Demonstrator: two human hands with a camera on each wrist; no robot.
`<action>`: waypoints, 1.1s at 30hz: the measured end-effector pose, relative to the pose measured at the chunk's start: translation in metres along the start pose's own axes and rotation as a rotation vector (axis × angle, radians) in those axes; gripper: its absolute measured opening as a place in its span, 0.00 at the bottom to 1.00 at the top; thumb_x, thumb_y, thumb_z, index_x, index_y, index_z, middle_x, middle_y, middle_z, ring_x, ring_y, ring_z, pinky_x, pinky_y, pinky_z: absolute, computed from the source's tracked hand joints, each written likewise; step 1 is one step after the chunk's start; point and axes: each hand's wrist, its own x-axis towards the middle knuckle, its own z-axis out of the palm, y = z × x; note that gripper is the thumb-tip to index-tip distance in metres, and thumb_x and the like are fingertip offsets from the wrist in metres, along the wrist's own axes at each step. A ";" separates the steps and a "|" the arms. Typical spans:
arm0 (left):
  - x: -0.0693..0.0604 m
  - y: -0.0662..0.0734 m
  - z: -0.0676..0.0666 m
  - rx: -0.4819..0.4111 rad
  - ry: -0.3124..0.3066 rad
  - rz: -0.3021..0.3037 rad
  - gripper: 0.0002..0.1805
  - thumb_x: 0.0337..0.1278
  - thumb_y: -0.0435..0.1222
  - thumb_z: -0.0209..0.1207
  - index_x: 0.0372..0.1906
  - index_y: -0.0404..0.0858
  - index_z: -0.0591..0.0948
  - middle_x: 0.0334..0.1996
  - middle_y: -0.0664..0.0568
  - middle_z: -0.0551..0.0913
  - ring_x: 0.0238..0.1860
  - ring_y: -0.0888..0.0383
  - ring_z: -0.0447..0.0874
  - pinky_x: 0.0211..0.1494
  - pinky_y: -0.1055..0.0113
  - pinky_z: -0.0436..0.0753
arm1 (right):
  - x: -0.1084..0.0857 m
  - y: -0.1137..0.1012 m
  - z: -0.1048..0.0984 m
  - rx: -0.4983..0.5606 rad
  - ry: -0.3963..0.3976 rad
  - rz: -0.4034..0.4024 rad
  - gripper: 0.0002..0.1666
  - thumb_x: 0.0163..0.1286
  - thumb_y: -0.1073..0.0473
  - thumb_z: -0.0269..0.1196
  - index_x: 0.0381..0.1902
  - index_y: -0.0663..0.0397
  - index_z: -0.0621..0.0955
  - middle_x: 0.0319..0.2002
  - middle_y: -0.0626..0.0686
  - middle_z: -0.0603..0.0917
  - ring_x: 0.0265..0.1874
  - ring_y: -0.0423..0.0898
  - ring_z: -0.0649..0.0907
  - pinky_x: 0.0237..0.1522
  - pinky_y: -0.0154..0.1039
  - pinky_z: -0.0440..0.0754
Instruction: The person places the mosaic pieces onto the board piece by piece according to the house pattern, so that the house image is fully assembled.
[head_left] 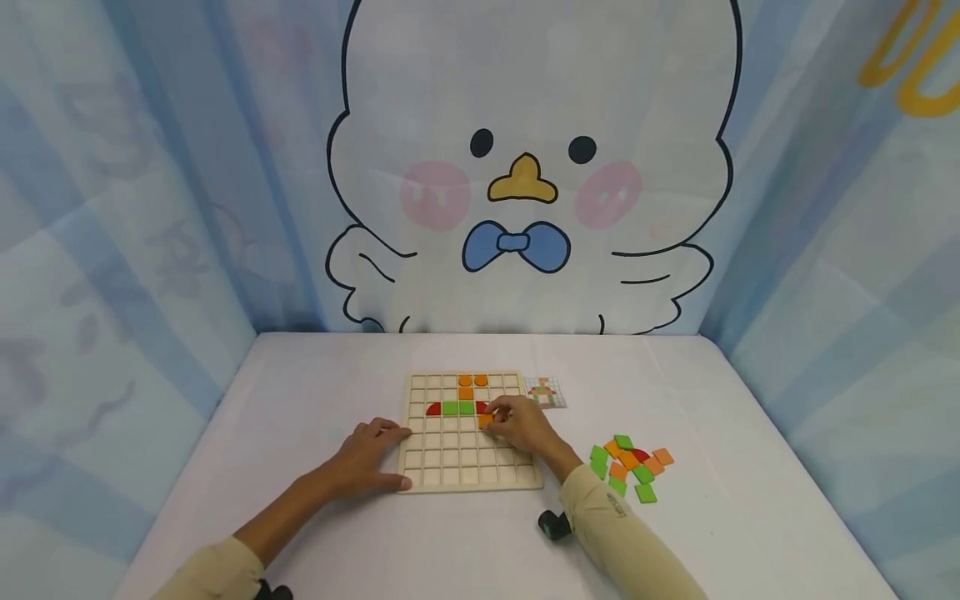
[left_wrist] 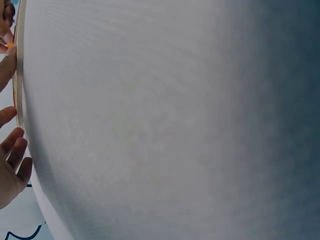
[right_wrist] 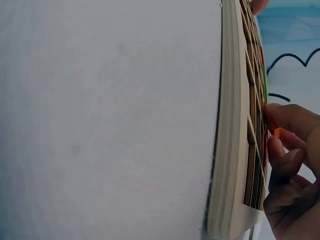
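A wooden grid board (head_left: 468, 489) lies on the table. Two orange round-edged pieces (head_left: 472, 381) sit in its top row, with an orange square (head_left: 466, 393) below. Under that runs a row of a red curved piece (head_left: 433, 409), two green squares (head_left: 458, 407) and another red piece, partly hidden by fingers. My right hand (head_left: 522, 425) pinches an orange square tile (head_left: 486, 422) at a cell just below this red piece; the pinch also shows in the right wrist view. Along the board's left edge my left hand (head_left: 363, 460) rests, thumb and fingers spread and touching the frame.
A small printed pattern card (head_left: 546, 392) lies by the board's upper right corner. Several loose green, orange and red tiles (head_left: 628, 460) are scattered to the right of my right forearm. The table (head_left: 315, 375) ends at a patterned curtain (head_left: 300, 208).
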 end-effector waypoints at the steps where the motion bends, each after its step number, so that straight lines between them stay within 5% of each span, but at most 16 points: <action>1: 0.000 0.000 0.000 0.005 0.001 0.002 0.44 0.45 0.54 0.75 0.69 0.46 0.74 0.64 0.47 0.71 0.59 0.49 0.68 0.62 0.48 0.73 | -0.001 0.000 0.001 -0.003 0.001 0.000 0.11 0.62 0.60 0.72 0.43 0.51 0.87 0.30 0.46 0.82 0.28 0.41 0.77 0.32 0.36 0.75; 33: 0.002 -0.005 0.005 0.015 0.007 0.018 0.44 0.45 0.56 0.74 0.70 0.47 0.74 0.65 0.47 0.71 0.60 0.49 0.68 0.62 0.48 0.73 | 0.003 0.000 0.006 -0.024 0.019 0.063 0.10 0.60 0.54 0.74 0.39 0.49 0.88 0.28 0.45 0.80 0.26 0.42 0.75 0.29 0.37 0.72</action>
